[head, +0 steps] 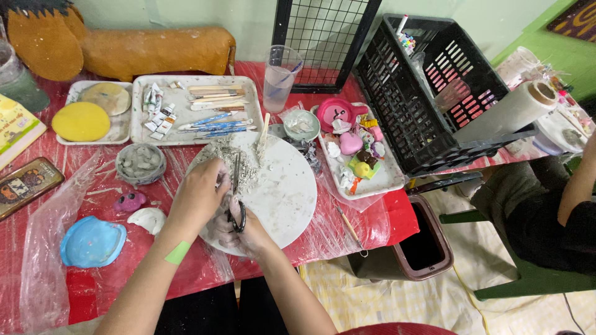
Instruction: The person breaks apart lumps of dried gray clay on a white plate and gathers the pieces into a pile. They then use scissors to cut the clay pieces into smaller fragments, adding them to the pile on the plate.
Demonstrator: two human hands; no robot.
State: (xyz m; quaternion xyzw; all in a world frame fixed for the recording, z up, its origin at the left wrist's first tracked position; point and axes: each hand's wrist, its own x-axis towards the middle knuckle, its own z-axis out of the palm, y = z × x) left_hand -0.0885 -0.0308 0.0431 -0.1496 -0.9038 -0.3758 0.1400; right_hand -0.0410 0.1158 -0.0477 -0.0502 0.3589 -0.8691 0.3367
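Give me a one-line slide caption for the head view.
Right hand works scissors over grey clay on a round board, steadied by left hand.

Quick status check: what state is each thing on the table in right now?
Scissors: held in right hand, blades over the clay.
Left hand: resting on the grey clay.
Round board: flat, smeared with clay.
Cup: upright, holding cloudy water.
Crate: tipped on its side.
Small bowl: upright, filled with clay lumps.
Bin: open.
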